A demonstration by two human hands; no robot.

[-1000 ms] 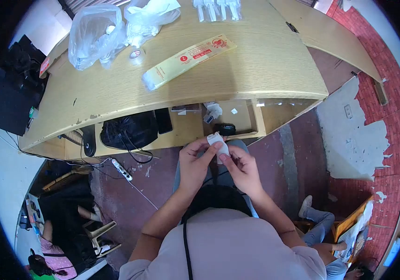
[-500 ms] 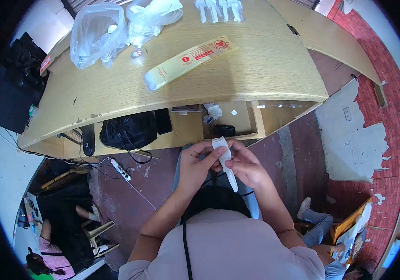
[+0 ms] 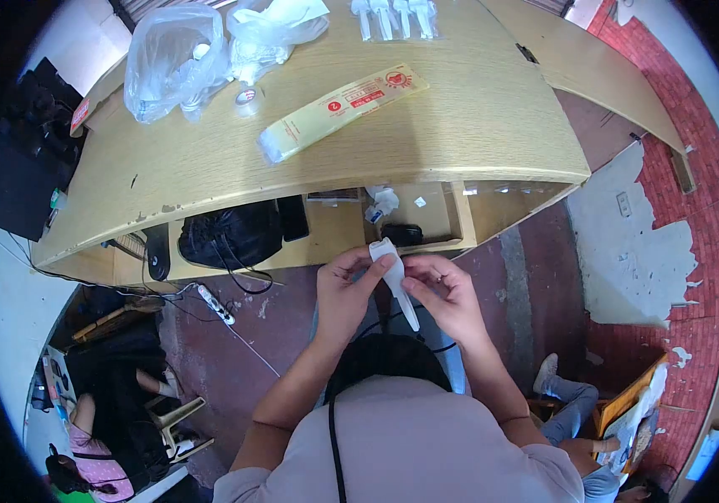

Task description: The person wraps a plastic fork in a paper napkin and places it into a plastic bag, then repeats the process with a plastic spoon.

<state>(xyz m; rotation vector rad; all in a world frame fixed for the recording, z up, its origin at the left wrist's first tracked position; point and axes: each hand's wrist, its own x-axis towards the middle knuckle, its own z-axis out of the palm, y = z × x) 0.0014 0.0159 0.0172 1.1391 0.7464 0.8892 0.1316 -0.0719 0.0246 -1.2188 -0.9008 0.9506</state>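
A white plastic piece (image 3: 392,275), wide at the top and tapering to a narrow handle end, is held before my chest, just off the desk's front edge. My left hand (image 3: 349,293) pinches its wide upper part, the thumb lying across its face. On the other side my right hand (image 3: 447,295) has its fingers curled, with thumb and fingertips at the piece's right edge. The narrow end points down toward my lap. Similar white pieces (image 3: 393,21) lie in a clear pack at the far side of the desk.
On the wooden desk (image 3: 477,126) lie a long yellow printed packet (image 3: 343,113), a tape roll (image 3: 248,102) and clear plastic bags (image 3: 177,63). The shelf below holds a black bag (image 3: 230,235) and a dark case (image 3: 402,234). A power strip (image 3: 216,304) lies left. Two people sit behind.
Both hands and the white piece have shifted slightly left and toward the desk. My right hand's fingers have drawn back a little toward the piece's edge.
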